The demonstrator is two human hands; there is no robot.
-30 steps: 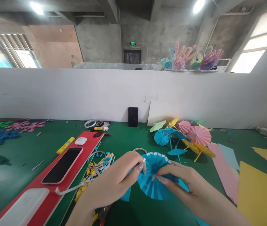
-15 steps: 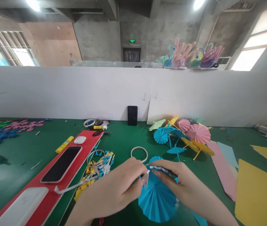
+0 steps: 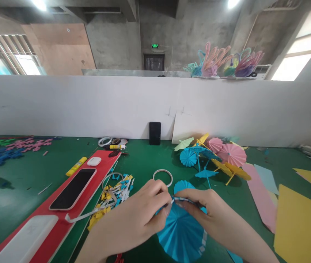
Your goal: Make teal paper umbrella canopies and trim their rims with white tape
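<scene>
Between my hands is a blue pleated paper disc [image 3: 182, 232], folded into fan-like ridges, with short white strips along part of its right edge. My right hand [image 3: 208, 210] pinches its folded upper edge between thumb and fingers. My left hand [image 3: 151, 210] is closed at the end of that edge, its fingertips on a small white tape end [image 3: 172, 200]. My fingers partly hide the tape. Another blue pleated part [image 3: 182, 186] shows just behind the hands. A roll of white tape [image 3: 163, 178] lies beyond them.
Finished paper umbrellas [image 3: 230, 155] in several colours stand at the back right. Coloured paper sheets [image 3: 300, 223] lie at right. To the left are paper scraps [image 3: 119, 193], a red board [image 3: 41, 204] bearing a phone [image 3: 73, 189], and a glue stick [image 3: 76, 166]. A black phone [image 3: 155, 133] leans on the partition.
The blue pleated paper has shifted slightly down and left and turned a little, showing more of its white-stripped right edge. Both hands keep nearly the same place.
</scene>
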